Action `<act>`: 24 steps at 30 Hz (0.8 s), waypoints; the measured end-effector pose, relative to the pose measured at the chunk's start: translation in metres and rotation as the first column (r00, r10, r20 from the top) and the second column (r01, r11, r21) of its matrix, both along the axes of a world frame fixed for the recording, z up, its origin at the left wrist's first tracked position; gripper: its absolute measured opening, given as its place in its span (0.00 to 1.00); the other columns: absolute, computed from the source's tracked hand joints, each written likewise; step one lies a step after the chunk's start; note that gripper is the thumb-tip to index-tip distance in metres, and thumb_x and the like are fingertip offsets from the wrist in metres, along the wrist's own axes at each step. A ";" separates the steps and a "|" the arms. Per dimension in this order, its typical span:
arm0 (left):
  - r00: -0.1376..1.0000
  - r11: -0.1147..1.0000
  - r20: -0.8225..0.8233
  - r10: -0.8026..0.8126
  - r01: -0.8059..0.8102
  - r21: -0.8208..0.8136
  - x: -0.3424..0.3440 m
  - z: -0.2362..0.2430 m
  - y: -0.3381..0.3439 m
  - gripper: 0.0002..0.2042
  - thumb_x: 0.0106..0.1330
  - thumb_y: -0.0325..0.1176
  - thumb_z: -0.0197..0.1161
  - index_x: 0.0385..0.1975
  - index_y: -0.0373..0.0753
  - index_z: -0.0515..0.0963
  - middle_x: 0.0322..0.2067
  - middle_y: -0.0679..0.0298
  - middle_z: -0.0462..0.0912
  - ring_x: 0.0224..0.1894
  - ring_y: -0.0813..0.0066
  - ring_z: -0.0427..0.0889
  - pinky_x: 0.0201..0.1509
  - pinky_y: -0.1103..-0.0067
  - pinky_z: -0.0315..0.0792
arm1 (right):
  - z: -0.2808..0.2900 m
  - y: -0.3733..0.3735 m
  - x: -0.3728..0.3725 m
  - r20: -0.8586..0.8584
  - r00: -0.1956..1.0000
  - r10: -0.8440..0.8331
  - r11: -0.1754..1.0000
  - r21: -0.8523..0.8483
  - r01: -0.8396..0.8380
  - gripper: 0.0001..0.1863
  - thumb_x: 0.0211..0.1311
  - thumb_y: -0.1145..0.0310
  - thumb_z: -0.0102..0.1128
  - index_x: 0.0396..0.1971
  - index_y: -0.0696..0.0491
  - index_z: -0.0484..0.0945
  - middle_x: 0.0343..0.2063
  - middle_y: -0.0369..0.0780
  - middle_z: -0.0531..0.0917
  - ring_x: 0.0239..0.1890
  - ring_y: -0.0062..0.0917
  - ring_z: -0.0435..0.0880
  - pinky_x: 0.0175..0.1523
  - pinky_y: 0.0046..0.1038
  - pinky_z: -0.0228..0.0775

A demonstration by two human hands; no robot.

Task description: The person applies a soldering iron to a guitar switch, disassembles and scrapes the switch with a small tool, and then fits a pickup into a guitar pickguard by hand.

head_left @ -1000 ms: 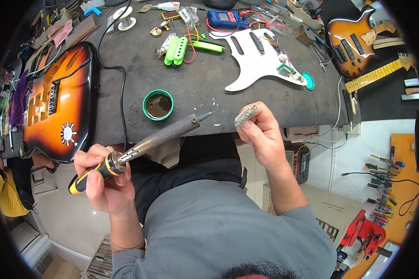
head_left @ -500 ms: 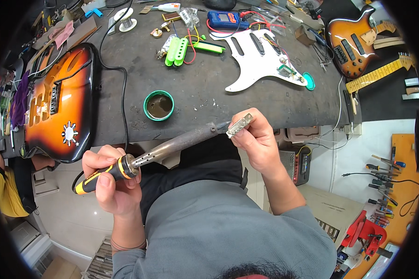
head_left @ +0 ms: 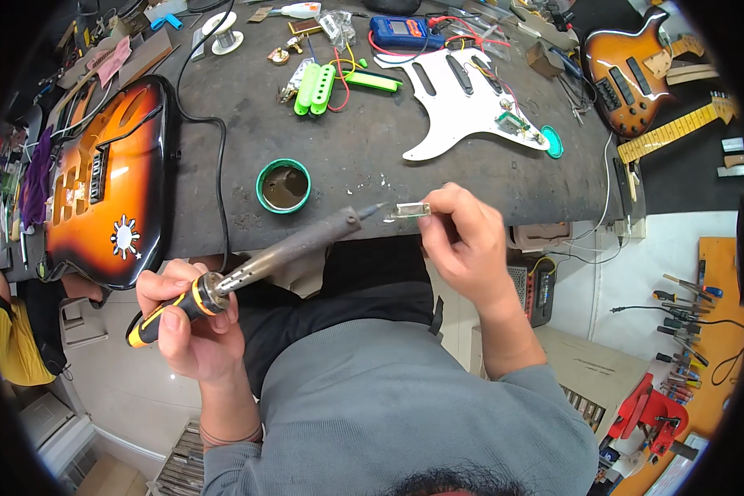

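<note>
Left hand: wrapped around the black-and-yellow handle of a soldering iron, thumb along the near side. Barrel slants up and to the right; tip points toward the right hand.

Right hand: pinching a small rectangular metal part by its right end, between thumb and fingers. Part lies roughly level, in view above the front edge of the worktop. Iron tip sits just beside its left end; contact cannot be told from this view.

Near the hands: round green tub with brown contents, left of the iron tip. A black cable runs down the worktop to the left of the tub.

Beyond: bright green pickup covers with red and yellow wires near them. To their right, a white pickguard fitted with dark pickups; a teal lid at its right end. Blue multimeter above the pickguard, red leads alongside. Spool of wire farther left.

Outer left: sunburst guitar body. Outer right: second sunburst body, with a guitar neck below it. Lower right: red vise.
</note>
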State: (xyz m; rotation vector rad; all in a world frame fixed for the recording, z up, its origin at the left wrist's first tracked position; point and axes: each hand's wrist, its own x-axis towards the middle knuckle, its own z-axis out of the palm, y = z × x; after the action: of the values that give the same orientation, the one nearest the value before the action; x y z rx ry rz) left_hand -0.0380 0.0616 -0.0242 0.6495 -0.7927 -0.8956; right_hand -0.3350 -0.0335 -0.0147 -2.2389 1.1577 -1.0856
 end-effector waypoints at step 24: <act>0.996 0.997 0.048 0.068 -0.066 -0.047 0.023 0.000 0.000 0.13 0.75 0.39 0.59 0.43 0.34 0.72 0.31 0.58 0.74 0.23 0.81 0.69 0.23 0.84 0.70 | -0.001 -0.012 -0.032 -0.223 0.973 0.050 0.844 -0.512 -0.161 0.25 0.45 0.76 0.77 0.47 0.50 0.81 0.34 0.35 0.85 0.26 0.25 0.81 0.28 0.28 0.67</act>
State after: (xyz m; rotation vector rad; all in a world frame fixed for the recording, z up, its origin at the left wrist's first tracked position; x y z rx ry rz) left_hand -0.0152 0.0617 -0.0246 0.6570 -0.8290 -0.8007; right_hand -0.3665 -0.0453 -0.0156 -2.8577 0.8593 -1.2724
